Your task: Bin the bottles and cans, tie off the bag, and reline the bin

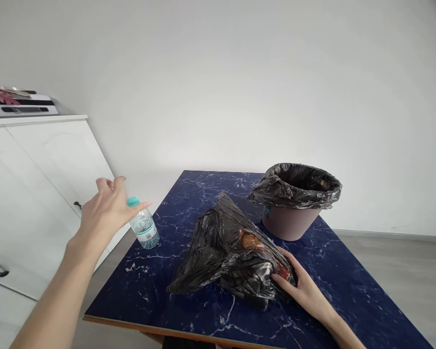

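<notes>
A clear plastic water bottle [146, 230] with a turquoise cap stands upright near the left edge of the table. My left hand [107, 206] is at its top, thumb stretched out by the cap and the other fingers raised apart; I cannot tell whether it touches the bottle. In the middle lies a crumpled black plastic garbage bag [218, 252], partly see-through, with brown, red and silvery contents that I cannot make out. My right hand [300, 283] grips its right end, the thumb in front and the fingers partly hidden behind.
Behind the bag, a brownish trash can [290, 224] lined with black plastic stands near the back right of the blue marbled table [145, 291]. White cabinets [39, 179] stand to the left, below a white wall. Grey floor shows at the right.
</notes>
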Demonstrator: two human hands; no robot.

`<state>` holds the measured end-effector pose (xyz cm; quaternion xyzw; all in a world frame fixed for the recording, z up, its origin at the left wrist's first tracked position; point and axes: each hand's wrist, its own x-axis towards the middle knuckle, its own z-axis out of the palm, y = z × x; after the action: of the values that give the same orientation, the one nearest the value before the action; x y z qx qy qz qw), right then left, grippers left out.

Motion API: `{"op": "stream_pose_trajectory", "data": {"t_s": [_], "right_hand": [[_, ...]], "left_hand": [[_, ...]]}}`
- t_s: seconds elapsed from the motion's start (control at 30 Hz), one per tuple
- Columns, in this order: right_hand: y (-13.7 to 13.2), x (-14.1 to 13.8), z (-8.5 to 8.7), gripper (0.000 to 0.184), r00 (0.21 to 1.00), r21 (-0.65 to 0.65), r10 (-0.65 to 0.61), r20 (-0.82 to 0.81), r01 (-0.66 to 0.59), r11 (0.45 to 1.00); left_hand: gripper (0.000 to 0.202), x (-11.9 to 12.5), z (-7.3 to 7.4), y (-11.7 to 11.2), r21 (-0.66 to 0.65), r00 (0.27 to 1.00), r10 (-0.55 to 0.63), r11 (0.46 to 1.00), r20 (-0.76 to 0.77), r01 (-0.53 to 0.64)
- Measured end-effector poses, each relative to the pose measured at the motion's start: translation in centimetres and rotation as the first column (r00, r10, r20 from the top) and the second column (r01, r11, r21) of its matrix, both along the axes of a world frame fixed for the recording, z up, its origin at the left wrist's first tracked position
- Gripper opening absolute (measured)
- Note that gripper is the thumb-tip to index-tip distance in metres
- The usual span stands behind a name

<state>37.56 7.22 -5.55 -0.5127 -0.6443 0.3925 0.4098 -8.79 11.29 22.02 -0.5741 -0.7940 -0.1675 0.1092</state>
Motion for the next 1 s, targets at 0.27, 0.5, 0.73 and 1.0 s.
{"op": "stream_pose_trajectory", "data": {"t_s": [0.27, 0.5, 0.73, 1.0], "right_hand": [[0.1, 0.0, 0.3, 0.071, 1.000, 0.031, 0.019, -0.012, -0.018, 0.999], [0.3, -0.2, 0.4, 0.069, 1.000, 0.028, 0.005, -0.020, -0.005, 1.000], [0.4, -0.1, 0.6, 0.068, 1.000, 0.041, -0.007, -0.030, 0.008, 0.999], [0.6, -0.2, 0.1, 0.062, 0.999, 0.064, -0.008, -0.042, 0.011, 0.998]], "left_hand": [[0.033, 8.2, -10.2, 1.9, -0.178, 0.759, -0.623, 0.739, 0.188, 0.650], [0.057, 14.7, -14.4, 4.9, -0.168, 0.512, -0.824, 0.484, 0.240, 0.858], [0.094, 17.7, -11.8, 4.8, -0.219, 0.389, -0.896, 0.344, 0.215, 0.913], [0.088, 20.5, -11.3, 3.4, -0.246, 0.208, -0.978, 0.207, -0.023, 0.947]]}}
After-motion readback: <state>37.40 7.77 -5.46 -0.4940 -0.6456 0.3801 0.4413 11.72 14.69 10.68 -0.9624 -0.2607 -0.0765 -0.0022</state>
